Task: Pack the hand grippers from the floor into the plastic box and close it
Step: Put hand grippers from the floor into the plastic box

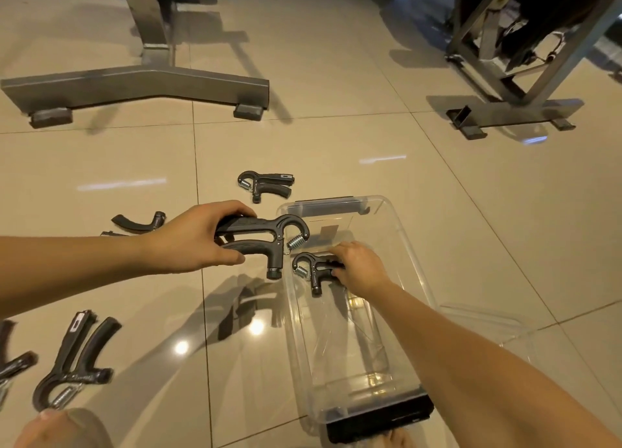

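Floor [437, 178]: glossy beige tile, carries everything.

Left frame [134, 87]: grey steel base on rubber feet, far left. Right frame [511, 110]: similar, far right. Both well apart from the work.

Box [415, 265]: clear plastic, open, standing on the floor right of centre, with a black latch at its far and near ends. A clear plastic piece [505, 326] lies on the floor by its right side; I cannot tell if they touch.

Left hand [195, 238]: my fingers and thumb wrap both handles of the held gripper [266, 237]. It is off the floor, just left of the box's far corner, spring end toward the box.

Right hand [360, 265]: reaches inside the box, fingers curled round the handles of the box gripper [311, 272], low in the far half, by the left wall.

Loose on the floor:
- near gripper [74, 360], lower left, handles spread
- far gripper [266, 185], just beyond the box's far left corner
- hidden gripper [138, 223], partly behind my left wrist
- edge gripper [13, 363], cut off by the left border
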{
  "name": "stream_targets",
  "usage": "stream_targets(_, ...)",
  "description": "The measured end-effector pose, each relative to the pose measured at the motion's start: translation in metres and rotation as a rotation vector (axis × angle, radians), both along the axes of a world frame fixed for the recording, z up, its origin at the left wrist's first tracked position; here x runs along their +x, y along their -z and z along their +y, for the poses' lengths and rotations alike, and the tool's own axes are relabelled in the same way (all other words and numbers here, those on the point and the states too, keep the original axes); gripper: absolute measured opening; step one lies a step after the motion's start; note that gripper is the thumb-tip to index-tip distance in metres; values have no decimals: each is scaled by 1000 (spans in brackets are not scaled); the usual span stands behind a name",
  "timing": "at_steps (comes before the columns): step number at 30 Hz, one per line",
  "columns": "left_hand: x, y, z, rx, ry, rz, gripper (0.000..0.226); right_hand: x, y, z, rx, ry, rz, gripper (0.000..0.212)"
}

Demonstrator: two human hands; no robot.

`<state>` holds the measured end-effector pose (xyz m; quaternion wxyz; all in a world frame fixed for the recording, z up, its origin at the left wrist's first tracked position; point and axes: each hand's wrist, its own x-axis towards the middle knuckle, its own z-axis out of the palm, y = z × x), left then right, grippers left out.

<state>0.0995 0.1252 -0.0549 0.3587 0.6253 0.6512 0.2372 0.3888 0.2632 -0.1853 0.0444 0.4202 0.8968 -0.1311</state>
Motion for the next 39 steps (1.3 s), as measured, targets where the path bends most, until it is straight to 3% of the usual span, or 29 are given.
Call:
stream_targets(4,12,-11,3,27,5,-25,54,-7,-59,-15,-56,180,295,25)
stream_targets(6,19,-20,6,71,-6,-36,56,-19,-102,-23,-264,335,586,20)
stream_targets(9,30,-37,9,161,-62,-82,57,-31,-160,-35,-662,544,990,30)
stream_targets(14,49,-58,6,214,-96,-162,56,-39,-193,-44,-662,640,1203,17)
stream_targets(16,53,-62,3,160,-77,-162,52,-36,-201,-43,-625,576,1189,9)
stream_targets(22,48,-87,10,150,-39,-155,44,-33,-214,-49,-580,135,815,19)
stream_targets(29,46,-89,15,111,29,-49,29,-45,-205,-51,-575,182,855,21)
stream_targets(34,37,-75,14,99,-193,-126,26,-44,-183,-56,18,327,699,37)
stream_targets(39,37,-69,14,14,-346,-365,20,-45,-160,-71,62,163,477,70)
